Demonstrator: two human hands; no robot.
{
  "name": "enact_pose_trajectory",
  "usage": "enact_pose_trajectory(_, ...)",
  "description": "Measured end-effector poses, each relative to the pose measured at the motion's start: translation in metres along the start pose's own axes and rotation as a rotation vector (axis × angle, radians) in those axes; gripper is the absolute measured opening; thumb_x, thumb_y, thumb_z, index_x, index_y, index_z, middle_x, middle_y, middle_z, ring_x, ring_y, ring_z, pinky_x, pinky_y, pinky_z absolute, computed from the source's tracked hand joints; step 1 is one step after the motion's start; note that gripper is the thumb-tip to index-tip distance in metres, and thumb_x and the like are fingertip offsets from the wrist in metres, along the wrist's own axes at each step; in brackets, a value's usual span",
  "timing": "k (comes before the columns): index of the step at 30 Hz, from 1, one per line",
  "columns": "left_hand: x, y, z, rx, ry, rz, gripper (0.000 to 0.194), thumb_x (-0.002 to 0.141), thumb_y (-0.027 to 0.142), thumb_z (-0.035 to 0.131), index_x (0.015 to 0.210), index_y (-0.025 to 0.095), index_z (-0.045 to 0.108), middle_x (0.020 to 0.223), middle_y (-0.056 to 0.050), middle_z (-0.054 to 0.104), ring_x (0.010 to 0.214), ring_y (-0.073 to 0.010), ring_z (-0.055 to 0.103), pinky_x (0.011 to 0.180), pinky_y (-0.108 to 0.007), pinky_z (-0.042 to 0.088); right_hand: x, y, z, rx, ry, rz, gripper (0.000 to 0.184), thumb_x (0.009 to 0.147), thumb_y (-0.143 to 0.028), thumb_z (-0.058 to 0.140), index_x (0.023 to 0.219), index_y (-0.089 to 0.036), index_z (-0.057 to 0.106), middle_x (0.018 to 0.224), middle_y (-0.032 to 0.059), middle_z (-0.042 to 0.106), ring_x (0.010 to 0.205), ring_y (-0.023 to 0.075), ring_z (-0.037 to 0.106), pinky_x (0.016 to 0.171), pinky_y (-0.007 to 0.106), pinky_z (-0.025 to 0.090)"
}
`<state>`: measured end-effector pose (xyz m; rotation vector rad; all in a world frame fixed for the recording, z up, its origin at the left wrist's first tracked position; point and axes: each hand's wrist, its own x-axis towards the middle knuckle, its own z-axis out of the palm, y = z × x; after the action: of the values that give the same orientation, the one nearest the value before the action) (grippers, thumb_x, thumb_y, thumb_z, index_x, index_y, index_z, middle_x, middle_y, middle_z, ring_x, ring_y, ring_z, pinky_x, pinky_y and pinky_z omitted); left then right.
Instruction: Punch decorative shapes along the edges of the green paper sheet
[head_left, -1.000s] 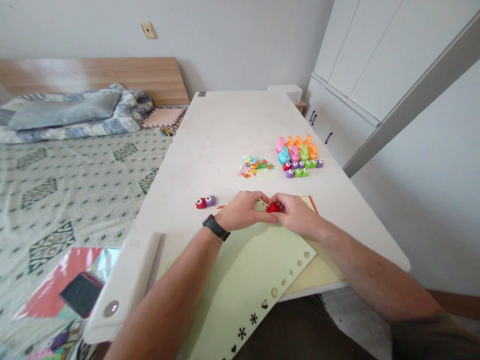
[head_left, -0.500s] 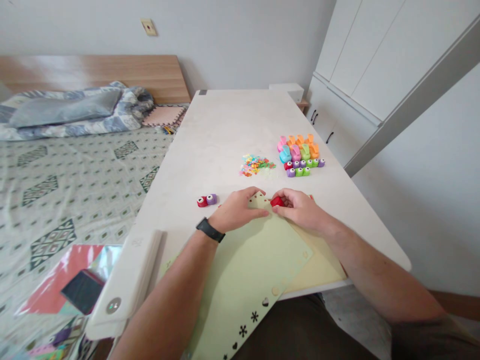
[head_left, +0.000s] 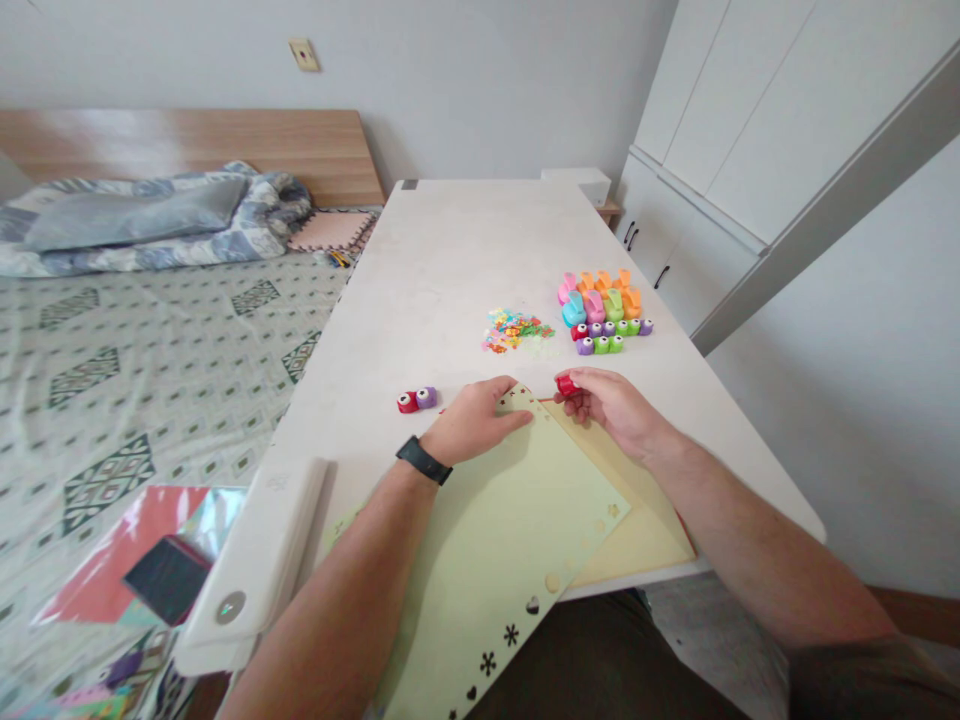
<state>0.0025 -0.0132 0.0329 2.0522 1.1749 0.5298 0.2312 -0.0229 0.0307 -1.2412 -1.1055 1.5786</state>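
Observation:
My left hand grips a pale green sheet of paper near its far corner, thumb on top. Star, heart and snowflake shapes are punched along the sheet's edges. In my right hand a small red craft punch is pinched between thumb and fingers, just off the sheet's far corner and apart from it. Under the green sheet, to the right, lies a pale yellow sheet. A red punch and a purple punch stand left of my left hand.
A pile of colourful paper cut-outs lies beyond my hands. Several larger punches and small ones stand in rows to its right. A long white machine sits at the table's left edge, beside the bed.
My right hand has moved the red punch off the green sheet's corner, slightly right and away from me. Small punched holes now show along that edge. My left hand stays on the sheet.

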Motion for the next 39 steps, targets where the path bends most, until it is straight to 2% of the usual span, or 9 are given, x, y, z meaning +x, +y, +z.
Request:
enact_pose_trajectory(9, 0.0, -0.001, 0.001, 0.066, 0.02, 0.034, 0.025, 0.085, 0.035, 0.062, 0.104, 0.02, 0.067, 0.094, -0.003, 0.072, 0.08, -0.0184, 0.063, 0.072, -0.029, 0.046, 0.007, 0.0, 0.002, 0.091, 0.002, 0.06, 0.026, 0.087, -0.036, 0.056, 0.093, -0.014, 0.067, 0.077, 0.0064, 0.069, 0.056, 0.0124, 0.055, 0.046, 0.024, 0.035)
enact_pose_trajectory(16, 0.001, -0.003, 0.003, 0.074, 0.026, 0.046, 0.024, 0.085, 0.034, 0.061, 0.104, 0.02, 0.066, 0.095, -0.003, 0.071, 0.08, -0.0185, 0.063, 0.071, -0.029, 0.046, 0.009, 0.006, -0.002, -0.007, -0.003, -0.067, 0.032, 0.086, -0.047, 0.064, 0.084, -0.016, 0.068, 0.076, 0.0048, 0.066, 0.063, 0.012, 0.055, 0.051, 0.023, 0.038)
enact_pose_trajectory(19, 0.0, -0.003, 0.003, 0.085, 0.027, 0.05, 0.023, 0.085, 0.034, 0.061, 0.102, 0.019, 0.066, 0.094, -0.003, 0.071, 0.08, -0.0184, 0.063, 0.07, -0.028, 0.045, 0.013, 0.008, -0.005, -0.032, 0.003, -0.097, 0.027, 0.083, -0.044, 0.069, 0.088, -0.018, 0.068, 0.084, 0.0049, 0.068, 0.068, 0.0123, 0.057, 0.054, 0.023, 0.04)
enact_pose_trajectory(23, 0.0, -0.004, 0.004, 0.087, 0.037, 0.042, 0.025, 0.085, 0.034, 0.061, 0.104, 0.019, 0.066, 0.096, -0.004, 0.071, 0.082, -0.0193, 0.063, 0.072, -0.029, 0.046, 0.025, 0.006, -0.009, -0.095, 0.032, -0.088, 0.019, 0.077, -0.035, 0.072, 0.087, -0.019, 0.068, 0.076, 0.0029, 0.067, 0.066, 0.0128, 0.057, 0.054, 0.024, 0.041)
enact_pose_trajectory(28, -0.001, -0.007, 0.006, 0.077, 0.051, 0.039, 0.027, 0.085, 0.034, 0.062, 0.107, 0.02, 0.067, 0.096, -0.005, 0.072, 0.082, -0.0198, 0.064, 0.074, -0.029, 0.047, 0.04, -0.01, -0.012, -0.19, 0.027, -0.085, 0.011, 0.074, -0.026, 0.068, 0.082, -0.018, 0.067, 0.072, 0.0018, 0.064, 0.065, 0.0131, 0.057, 0.053, 0.024, 0.04)
enact_pose_trajectory(32, -0.001, -0.008, 0.006, 0.088, 0.055, 0.034, 0.025, 0.084, 0.035, 0.063, 0.103, 0.019, 0.067, 0.094, -0.005, 0.072, 0.082, -0.0204, 0.064, 0.073, -0.029, 0.047, 0.048, -0.023, -0.01, -0.262, -0.014, -0.052, 0.011, 0.074, -0.025, 0.067, 0.082, -0.019, 0.067, 0.072, 0.0017, 0.064, 0.06, 0.0125, 0.053, 0.053, 0.025, 0.041)
enact_pose_trajectory(39, -0.002, -0.007, 0.006, 0.085, 0.049, 0.035, 0.025, 0.085, 0.036, 0.062, 0.103, 0.019, 0.066, 0.092, -0.005, 0.071, 0.08, -0.0202, 0.064, 0.072, -0.029, 0.046, 0.054, -0.019, -0.007, -0.353, 0.062, -0.088, 0.02, 0.075, -0.026, 0.066, 0.094, -0.019, 0.064, 0.075, 0.0009, 0.063, 0.06, 0.013, 0.056, 0.053, 0.026, 0.042)
